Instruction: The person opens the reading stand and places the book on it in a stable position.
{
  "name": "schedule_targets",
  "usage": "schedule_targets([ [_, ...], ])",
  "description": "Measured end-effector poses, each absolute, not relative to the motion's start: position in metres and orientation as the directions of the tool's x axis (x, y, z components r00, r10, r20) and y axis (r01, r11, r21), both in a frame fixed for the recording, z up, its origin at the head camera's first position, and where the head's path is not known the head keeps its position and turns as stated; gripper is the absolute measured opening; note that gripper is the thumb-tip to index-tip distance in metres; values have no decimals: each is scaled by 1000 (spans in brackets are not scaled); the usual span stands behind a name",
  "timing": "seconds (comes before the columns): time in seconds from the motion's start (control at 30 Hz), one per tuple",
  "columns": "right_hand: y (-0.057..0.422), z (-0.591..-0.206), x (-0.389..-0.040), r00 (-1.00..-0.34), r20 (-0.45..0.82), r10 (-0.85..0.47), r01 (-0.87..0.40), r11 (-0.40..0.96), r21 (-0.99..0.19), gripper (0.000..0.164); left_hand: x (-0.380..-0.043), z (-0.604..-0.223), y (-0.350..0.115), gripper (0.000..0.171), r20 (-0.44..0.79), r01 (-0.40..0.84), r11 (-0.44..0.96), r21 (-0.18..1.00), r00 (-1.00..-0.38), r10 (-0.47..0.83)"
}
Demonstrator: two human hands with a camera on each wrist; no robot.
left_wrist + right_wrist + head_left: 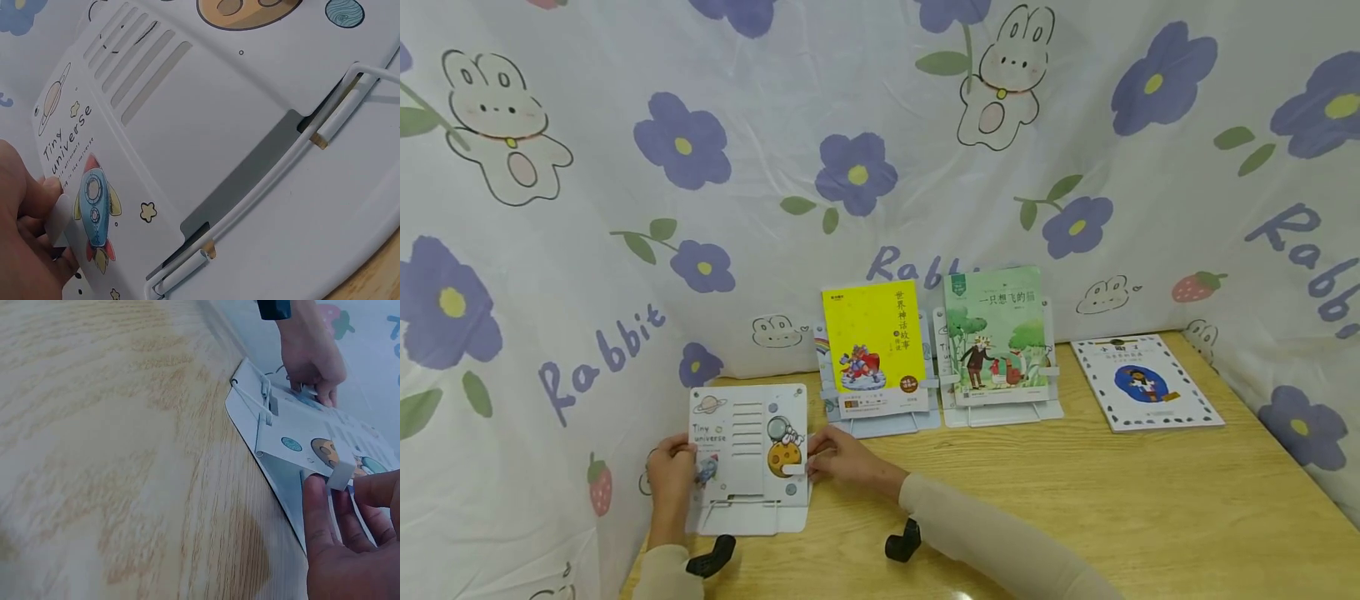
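A white book stand (748, 467) printed "Tiny universe" stands tilted back on its base at the left of the table. My left hand (672, 473) grips the stand's left edge; in the left wrist view the thumb (45, 195) lies beside a small white side clip (59, 220). On the opposite edge, my right hand (853, 460) holds the stand around its right clip (342, 465), with fingers reaching behind the panel. A white wire rest (250, 197) runs across the stand's lower front. No book lies on this stand.
To the right, a yellow book (872, 333) and a green book (996, 325) lean on similar stands. Another white book (1146, 385) with a blue picture lies flat on the wooden table (1000, 467). A rabbit-and-flower cloth (775, 108) hangs behind and at the sides.
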State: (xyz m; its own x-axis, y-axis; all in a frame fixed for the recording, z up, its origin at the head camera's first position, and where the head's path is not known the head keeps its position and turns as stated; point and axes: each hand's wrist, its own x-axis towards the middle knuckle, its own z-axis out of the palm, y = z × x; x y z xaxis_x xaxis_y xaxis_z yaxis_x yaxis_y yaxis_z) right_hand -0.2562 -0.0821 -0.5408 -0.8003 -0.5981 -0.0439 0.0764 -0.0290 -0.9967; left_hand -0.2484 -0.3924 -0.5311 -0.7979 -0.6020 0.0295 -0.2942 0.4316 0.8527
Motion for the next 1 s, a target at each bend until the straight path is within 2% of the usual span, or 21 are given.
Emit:
schedule_targets([
  [0.23,-86,-537,-251,-808,6,-589,3,-14,-1000,17,-245,-525,-391,35,46,-248,416,875,-812,-582],
  [0.57,-95,-530,-240,-764,139,-631,-220,52,-974,10,-245,-518,-391,30,124,-153,408,900,-808,-576],
  [0.8,-100,-523,-231,-738,190,-648,-405,200,-892,7,-246,-518,-395,28,134,-101,359,928,-808,-574],
  [1.0,-104,-517,-223,-705,275,-654,-568,288,-771,7,-245,-518,-399,26,119,-56,288,956,-822,-557],
])
